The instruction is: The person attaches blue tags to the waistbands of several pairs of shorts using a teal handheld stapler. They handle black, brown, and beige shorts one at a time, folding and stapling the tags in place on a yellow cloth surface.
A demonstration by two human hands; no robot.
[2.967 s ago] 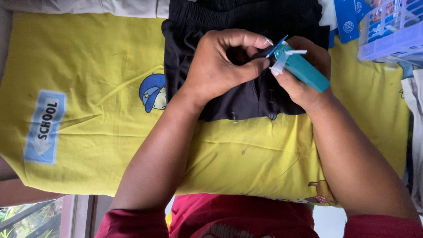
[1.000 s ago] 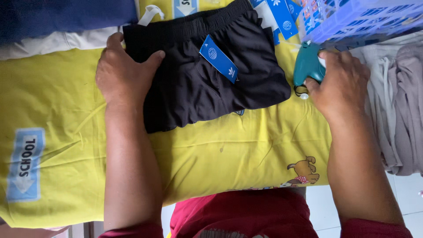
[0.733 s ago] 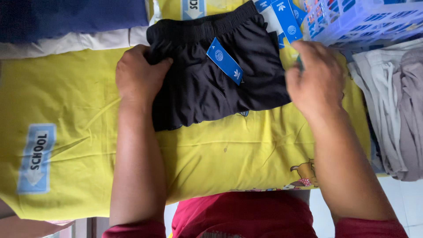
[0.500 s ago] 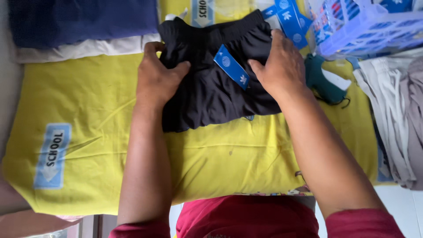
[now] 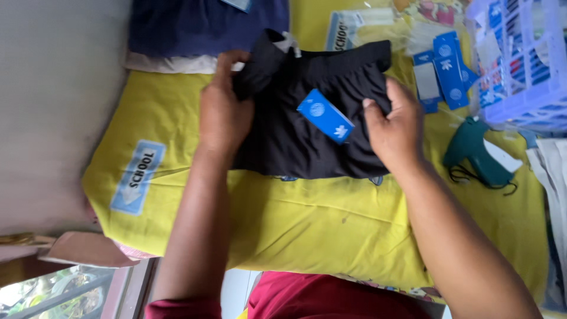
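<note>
Left hand [image 5: 223,115] gripping black shorts [image 5: 307,127], right hand [image 5: 394,127] pressing

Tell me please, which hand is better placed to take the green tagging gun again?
Probably the right hand: it rests on the right edge of the black shorts, on the side where the green tagging gun lies. The left hand grips the shorts' far left edge.

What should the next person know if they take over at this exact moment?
Left hand: grips the top left corner of the black shorts, fabric bunched in its grip.
Right hand: open, flat on the shorts' right edge.
Shorts lie folded on the yellow cloth, with a blue tag on top.
Green tagging gun lies on the cloth, right of the right hand.
Spare blue tags lie beside the plastic basket.
Done: tag on. Left: not clear.
</note>
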